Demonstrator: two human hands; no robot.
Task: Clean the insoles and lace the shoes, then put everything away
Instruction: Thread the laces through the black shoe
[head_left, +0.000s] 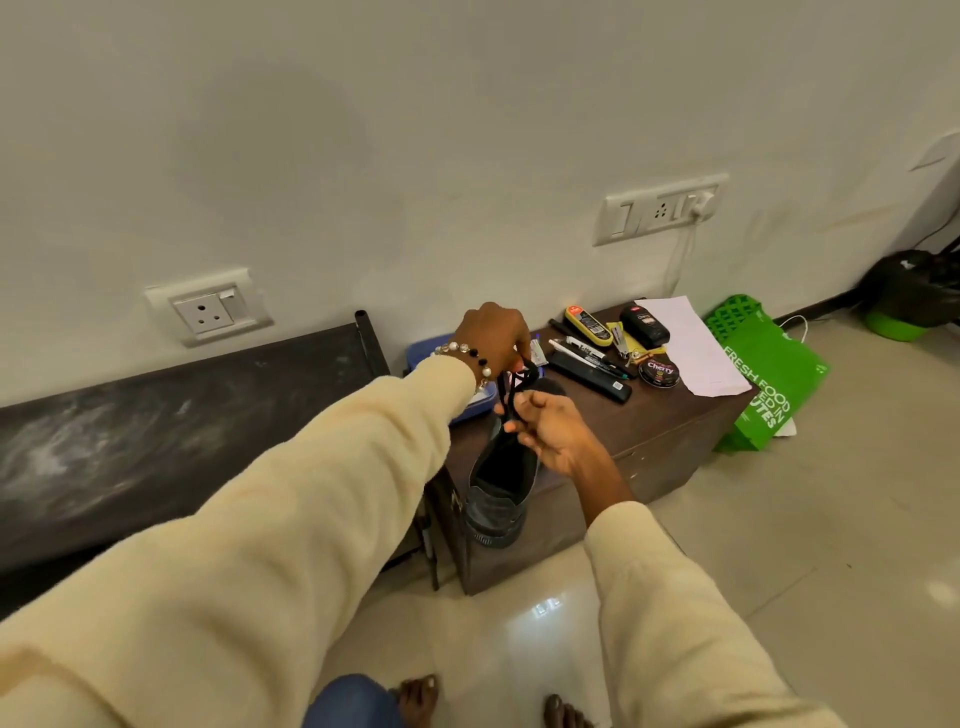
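Note:
A black shoe (501, 486) lies on the low brown cabinet (660, 431), its heel toward me and hanging over the front edge. A black lace (514, 387) rises from the shoe's eyelets. My left hand (493, 335), with a bead bracelet on the wrist, pinches the lace's upper end above the shoe. My right hand (550, 431) holds the lace lower down, just right of the shoe's opening. No insole is visible.
On the cabinet lie a round polish tin (658, 371), a yellow-black polish applicator (588, 326), a black bottle (644, 325), pens, a black remote (589, 375) and white paper (685, 343). A blue box (426, 353) sits behind my left hand. A green bag (769, 384) stands at right, a dark bench (182, 431) at left.

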